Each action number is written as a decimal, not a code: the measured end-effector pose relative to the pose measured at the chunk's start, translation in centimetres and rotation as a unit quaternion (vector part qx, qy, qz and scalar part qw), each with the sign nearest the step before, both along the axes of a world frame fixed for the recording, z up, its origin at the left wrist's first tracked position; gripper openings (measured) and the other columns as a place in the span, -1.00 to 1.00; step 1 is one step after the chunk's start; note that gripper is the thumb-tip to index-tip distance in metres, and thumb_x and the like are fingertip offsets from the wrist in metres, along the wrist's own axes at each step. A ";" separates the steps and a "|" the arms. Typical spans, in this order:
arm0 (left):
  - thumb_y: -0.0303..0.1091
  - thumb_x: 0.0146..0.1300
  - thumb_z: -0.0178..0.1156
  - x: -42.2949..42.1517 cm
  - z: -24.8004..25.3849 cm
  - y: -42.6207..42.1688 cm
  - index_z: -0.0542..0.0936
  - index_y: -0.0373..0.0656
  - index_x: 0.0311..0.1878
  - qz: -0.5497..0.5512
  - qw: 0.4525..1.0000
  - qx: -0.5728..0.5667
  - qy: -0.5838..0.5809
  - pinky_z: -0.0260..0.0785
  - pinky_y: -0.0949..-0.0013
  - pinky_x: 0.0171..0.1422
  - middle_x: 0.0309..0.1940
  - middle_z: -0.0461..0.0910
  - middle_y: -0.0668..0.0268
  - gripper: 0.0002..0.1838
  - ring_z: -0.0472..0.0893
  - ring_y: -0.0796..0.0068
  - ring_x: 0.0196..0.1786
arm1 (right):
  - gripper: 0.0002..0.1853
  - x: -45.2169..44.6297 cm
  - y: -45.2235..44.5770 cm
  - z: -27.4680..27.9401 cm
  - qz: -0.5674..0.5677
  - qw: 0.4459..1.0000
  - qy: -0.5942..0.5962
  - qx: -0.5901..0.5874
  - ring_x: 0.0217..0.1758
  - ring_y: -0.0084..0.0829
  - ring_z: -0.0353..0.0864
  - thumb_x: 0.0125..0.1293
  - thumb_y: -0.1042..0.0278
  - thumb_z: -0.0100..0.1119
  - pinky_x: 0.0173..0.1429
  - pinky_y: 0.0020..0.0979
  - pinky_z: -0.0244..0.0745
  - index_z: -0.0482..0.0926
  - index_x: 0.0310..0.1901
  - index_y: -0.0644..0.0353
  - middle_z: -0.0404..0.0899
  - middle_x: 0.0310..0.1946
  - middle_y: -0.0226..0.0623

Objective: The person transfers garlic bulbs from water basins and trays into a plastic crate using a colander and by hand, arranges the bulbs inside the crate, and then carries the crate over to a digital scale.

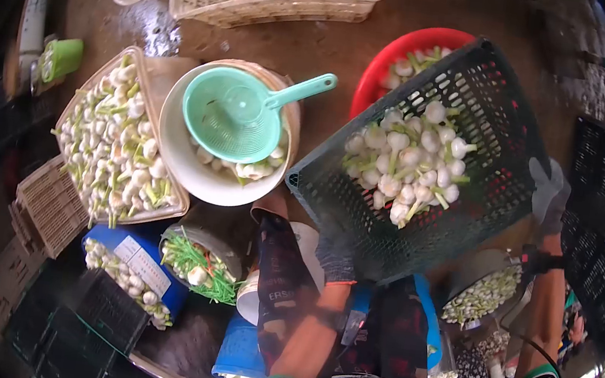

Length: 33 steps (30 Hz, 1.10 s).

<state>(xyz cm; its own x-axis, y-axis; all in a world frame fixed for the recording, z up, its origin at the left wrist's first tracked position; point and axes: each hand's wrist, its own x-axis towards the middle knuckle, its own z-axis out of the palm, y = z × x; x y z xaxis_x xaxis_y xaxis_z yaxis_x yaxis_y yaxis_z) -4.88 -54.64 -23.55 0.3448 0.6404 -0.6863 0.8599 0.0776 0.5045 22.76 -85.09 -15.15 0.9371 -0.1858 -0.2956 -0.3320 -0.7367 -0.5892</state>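
Note:
A dark green plastic crate point(509, 101) is held tilted between my two gloved hands, with a heap of garlic bulbs point(416, 158) inside. My left hand point(335, 257) is at its near left side, the fingers partly hidden by the rim. At the right end, my right hand point(548, 190) grips the crate's edge. Behind the crate, partly covered by it, is a red basin point(377, 73) with more garlic. A mint green strainer point(232, 114) lies on a white bucket point(177, 166) that holds some bulbs.
Garlic fills a beige basket point(178, 204) on the left and another crate point(279, 12) at the top. Near my legs are a blue bucket point(241, 348) and a bin point(236, 237) with green stalks. Black crates point(601, 158) stand at the right.

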 end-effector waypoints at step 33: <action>-0.30 0.04 0.26 -3.0 -6.2 2.5 0.59 -0.31 -0.19 0.267 0.876 -0.402 -0.018 0.43 0.35 -0.29 -0.30 0.63 0.21 -0.69 0.58 0.39 -0.38 | -0.76 3.6 38.8 -7.9 0.735 0.676 -0.030 -0.047 -0.29 -0.05 0.62 0.07 0.17 0.13 -0.17 -0.16 0.50 0.56 -0.37 0.18 0.61 -0.41 -0.07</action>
